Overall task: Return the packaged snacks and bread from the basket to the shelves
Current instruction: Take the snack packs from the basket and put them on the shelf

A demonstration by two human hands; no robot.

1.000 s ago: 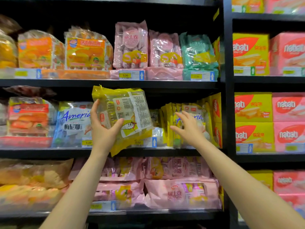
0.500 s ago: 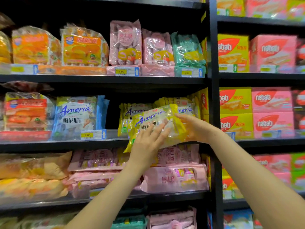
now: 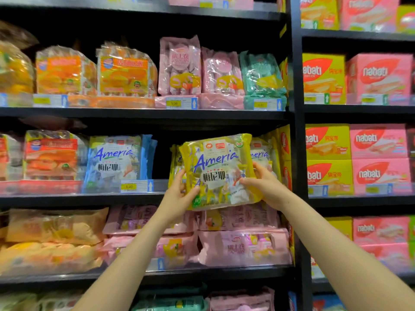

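A yellow Ameria snack pack (image 3: 221,167) faces me, label forward, in front of the middle shelf (image 3: 85,197). My left hand (image 3: 179,196) grips its lower left edge, thumb on the front. My right hand (image 3: 265,185) grips its right side, fingers curled round the edge. The pack stands just ahead of a row of matching yellow Ameria packs (image 3: 262,153) on that shelf. The basket is out of view.
Blue Ameria packs (image 3: 116,162) stand left of a dark gap on the same shelf. Bread bags (image 3: 125,70) and pink packs (image 3: 179,66) fill the shelf above, pink packs (image 3: 242,245) the shelf below. Nabati boxes (image 3: 325,140) fill the right-hand unit.
The pack has been turned from back-side-out to label-forward and carried right, up to the yellow row. My right hand has taken hold of its right edge.
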